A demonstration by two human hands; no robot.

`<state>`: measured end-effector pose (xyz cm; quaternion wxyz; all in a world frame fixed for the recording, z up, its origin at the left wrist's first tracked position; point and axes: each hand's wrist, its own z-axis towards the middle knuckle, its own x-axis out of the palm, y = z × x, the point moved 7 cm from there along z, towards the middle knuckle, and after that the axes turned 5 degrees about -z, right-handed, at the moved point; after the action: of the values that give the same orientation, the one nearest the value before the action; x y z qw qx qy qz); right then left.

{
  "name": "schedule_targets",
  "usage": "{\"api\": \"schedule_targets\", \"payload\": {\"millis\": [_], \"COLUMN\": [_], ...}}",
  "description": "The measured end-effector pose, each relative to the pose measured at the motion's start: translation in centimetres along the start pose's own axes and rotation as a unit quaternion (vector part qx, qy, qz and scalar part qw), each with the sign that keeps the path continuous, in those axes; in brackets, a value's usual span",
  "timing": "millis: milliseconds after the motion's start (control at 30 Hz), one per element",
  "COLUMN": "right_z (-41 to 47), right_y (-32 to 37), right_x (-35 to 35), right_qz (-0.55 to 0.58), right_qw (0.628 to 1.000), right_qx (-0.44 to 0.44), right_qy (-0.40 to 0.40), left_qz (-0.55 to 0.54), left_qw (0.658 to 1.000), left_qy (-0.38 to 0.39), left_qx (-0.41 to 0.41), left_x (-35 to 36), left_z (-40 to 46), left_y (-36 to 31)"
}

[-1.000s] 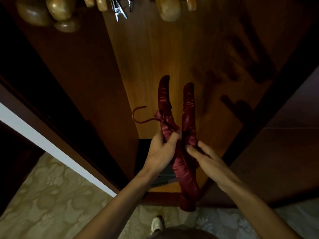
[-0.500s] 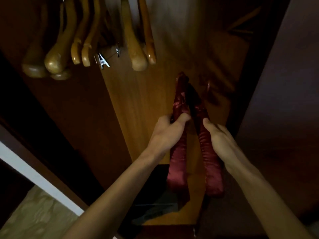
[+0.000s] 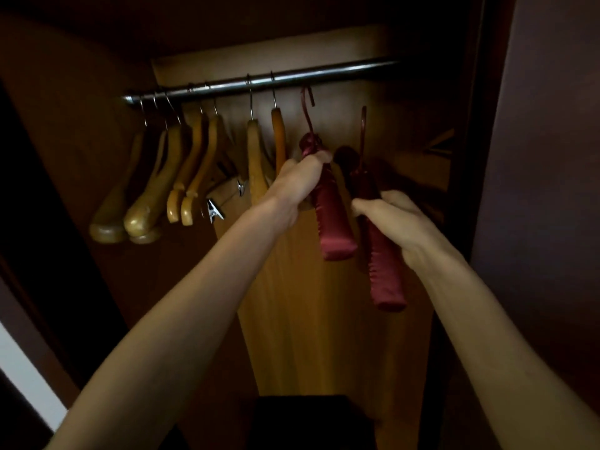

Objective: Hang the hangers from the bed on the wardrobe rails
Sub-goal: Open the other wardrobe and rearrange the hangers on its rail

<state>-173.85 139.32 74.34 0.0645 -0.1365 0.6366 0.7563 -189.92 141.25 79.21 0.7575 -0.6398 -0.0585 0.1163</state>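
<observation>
Inside the wardrobe a metal rail (image 3: pixel 324 74) runs across the top. My left hand (image 3: pixel 297 181) grips a padded dark-red satin hanger (image 3: pixel 334 222) near its middle, and its red hook sits just below the rail, to the right of the wooden hangers. My right hand (image 3: pixel 394 216) grips a second padded dark-red hanger (image 3: pixel 384 277), held lower and further right, its hook pointing up well short of the rail.
Several wooden hangers (image 3: pixel 194 170) hang on the rail's left half, one with metal clips (image 3: pixel 214 211). The rail's right end is bare. A dark door panel (image 3: pixel 535 190) stands close on the right, and a dark box (image 3: pixel 302 417) sits on the wardrobe floor.
Both hands have lifted the two red hangers up and apart, toward the rail. The view has tilted up, bringing the rail and all the wooden hangers into sight.
</observation>
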Motion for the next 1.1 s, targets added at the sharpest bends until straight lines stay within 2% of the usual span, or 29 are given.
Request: {"api": "schedule_targets", "payload": {"millis": [167, 467, 700, 967, 1100], "right_z": [5.2, 11.3, 13.6, 13.7, 13.3], "right_y": [4.2, 10.1, 10.6, 9.4, 9.1], "right_x": [-0.5, -2.3, -2.0, -1.9, -2.0], "right_qz": [-0.007, -0.030, -0.082, -0.084, -0.089], "right_qw": [0.999, 0.997, 0.994, 0.994, 0.993], "right_qx": [0.001, -0.001, 0.031, 0.040, 0.042], "right_qy": [-0.038, -0.067, -0.062, -0.056, -0.070], "left_qz": [0.026, 0.033, -0.001, 0.026, 0.067], "left_qw": [0.999, 0.998, 0.997, 0.993, 0.992], "left_qy": [0.013, 0.029, 0.061, 0.068, 0.071], "left_qx": [0.018, -0.034, -0.050, -0.091, -0.085], "left_x": [0.7, 1.1, 2.4, 2.9, 2.2], "left_z": [4.8, 10.7, 12.9, 13.7, 13.7], "left_y": [-3.7, -6.6, -6.9, -5.2, -4.4]}}
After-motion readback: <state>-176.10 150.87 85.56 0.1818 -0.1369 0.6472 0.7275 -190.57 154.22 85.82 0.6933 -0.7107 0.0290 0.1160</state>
